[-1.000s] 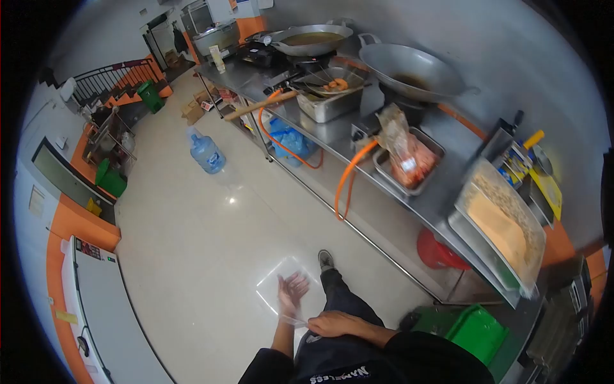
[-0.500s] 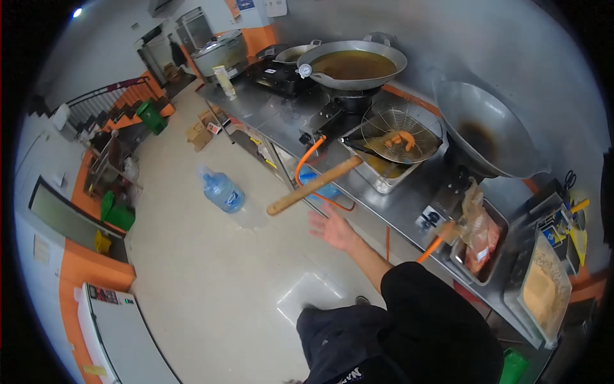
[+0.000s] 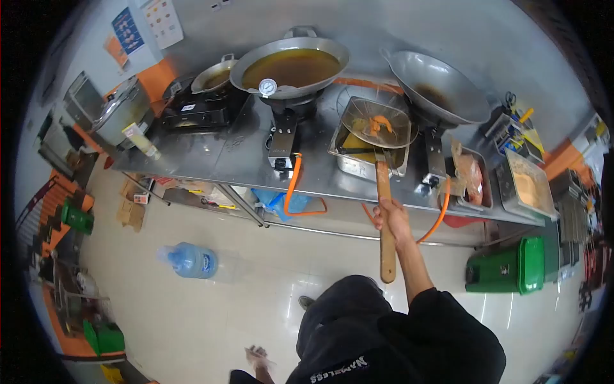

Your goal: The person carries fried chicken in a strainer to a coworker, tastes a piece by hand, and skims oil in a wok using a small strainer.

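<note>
My right hand [image 3: 394, 221] is wrapped round the wooden handle [image 3: 387, 249] of a wire skimmer [image 3: 358, 125]. Orange-brown fried pieces [image 3: 380, 123] lie in its mesh, which rests over a rectangular metal pan [image 3: 358, 168] on the steel table. Low in the view, by my leg, is my left hand [image 3: 257, 356], with clear plastic about it; its fingers are small and blurred. Left of the skimmer a big wok [image 3: 291, 48] of brown oil sits on a burner, a round thermometer [image 3: 267, 87] at its rim.
On the steel table [image 3: 211, 157] are a second wok [image 3: 441, 77], a tray of bagged meat [image 3: 470, 176] and a tray of crumbs [image 3: 527, 189]. Orange hoses [image 3: 291, 192] hang at its front. A water bottle [image 3: 192, 261] lies on the floor; a green bin [image 3: 508, 265] stands right.
The view has swung round to face the table. My right hand, first near my left, then open and reaching, has closed on the skimmer handle. My left hand is now low beside my leg.
</note>
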The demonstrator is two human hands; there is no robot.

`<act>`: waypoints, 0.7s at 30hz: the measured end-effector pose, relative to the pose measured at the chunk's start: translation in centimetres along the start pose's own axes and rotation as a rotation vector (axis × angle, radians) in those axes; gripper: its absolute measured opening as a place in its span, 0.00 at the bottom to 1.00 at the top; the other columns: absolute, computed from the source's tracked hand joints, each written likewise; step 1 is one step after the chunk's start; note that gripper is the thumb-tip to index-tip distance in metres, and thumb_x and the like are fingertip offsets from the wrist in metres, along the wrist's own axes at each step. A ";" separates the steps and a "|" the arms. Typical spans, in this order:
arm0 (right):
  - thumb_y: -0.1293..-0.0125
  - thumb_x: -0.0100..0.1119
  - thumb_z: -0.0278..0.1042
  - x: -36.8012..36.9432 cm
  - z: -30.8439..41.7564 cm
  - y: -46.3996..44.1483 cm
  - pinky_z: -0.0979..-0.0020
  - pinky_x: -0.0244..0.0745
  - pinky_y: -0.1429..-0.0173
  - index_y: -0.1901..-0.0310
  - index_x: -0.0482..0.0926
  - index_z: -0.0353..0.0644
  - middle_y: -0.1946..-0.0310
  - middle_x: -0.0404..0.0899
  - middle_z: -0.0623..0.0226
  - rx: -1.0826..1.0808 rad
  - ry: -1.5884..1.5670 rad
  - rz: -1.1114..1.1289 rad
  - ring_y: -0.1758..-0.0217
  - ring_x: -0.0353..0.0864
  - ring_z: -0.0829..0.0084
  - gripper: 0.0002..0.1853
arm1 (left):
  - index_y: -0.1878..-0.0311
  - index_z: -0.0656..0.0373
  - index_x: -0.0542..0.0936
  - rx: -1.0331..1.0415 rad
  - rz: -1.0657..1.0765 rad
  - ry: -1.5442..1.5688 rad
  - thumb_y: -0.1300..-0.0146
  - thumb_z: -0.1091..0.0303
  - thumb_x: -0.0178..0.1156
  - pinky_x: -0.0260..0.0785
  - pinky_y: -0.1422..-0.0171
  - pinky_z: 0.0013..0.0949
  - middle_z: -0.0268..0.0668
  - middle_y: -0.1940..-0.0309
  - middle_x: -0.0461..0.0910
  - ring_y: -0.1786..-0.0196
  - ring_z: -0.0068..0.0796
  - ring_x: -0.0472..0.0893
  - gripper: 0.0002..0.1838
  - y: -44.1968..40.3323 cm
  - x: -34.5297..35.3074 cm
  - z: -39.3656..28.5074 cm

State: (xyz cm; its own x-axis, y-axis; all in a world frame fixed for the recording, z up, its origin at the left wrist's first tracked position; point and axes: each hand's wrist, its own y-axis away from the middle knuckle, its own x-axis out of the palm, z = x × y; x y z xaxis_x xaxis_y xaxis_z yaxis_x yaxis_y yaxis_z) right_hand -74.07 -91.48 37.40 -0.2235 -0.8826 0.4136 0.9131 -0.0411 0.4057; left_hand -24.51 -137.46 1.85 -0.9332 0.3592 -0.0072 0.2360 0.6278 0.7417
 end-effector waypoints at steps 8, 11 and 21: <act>0.29 0.50 0.34 1.7 -1.4 -1.3 0.77 0.61 0.82 0.59 0.67 0.41 0.77 0.70 0.68 0.004 -0.053 -0.045 0.83 0.65 0.79 0.07 | 0.40 0.63 0.68 -0.111 0.155 -0.377 0.29 0.37 0.36 0.71 0.58 0.48 0.52 0.56 0.77 0.61 0.47 0.79 0.35 -3.2 9.0 -4.5; 0.29 0.50 0.33 2.1 0.3 -1.1 0.77 0.60 0.81 0.59 0.67 0.40 0.76 0.70 0.68 -0.016 -0.065 0.004 0.82 0.65 0.79 0.06 | 0.42 0.64 0.70 -0.192 0.300 -0.339 0.29 0.37 0.36 0.72 0.63 0.48 0.51 0.63 0.79 0.68 0.46 0.79 0.36 -2.9 9.5 -1.9; 0.30 0.51 0.34 1.3 -1.3 -2.1 0.76 0.62 0.82 0.58 0.67 0.41 0.77 0.70 0.67 0.006 -0.004 -0.035 0.83 0.65 0.79 0.07 | 0.39 0.61 0.68 -0.288 0.230 -0.396 0.29 0.38 0.34 0.72 0.56 0.53 0.56 0.54 0.77 0.60 0.52 0.79 0.34 -2.5 8.2 -1.4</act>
State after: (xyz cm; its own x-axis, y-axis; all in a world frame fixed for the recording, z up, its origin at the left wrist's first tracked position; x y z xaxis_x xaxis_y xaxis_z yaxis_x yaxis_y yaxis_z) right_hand -75.86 -93.11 35.99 -0.2570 -0.8788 0.4022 0.9026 -0.0695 0.4249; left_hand -33.09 -136.99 0.88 -0.6794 0.7330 -0.0336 0.2870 0.3075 0.9072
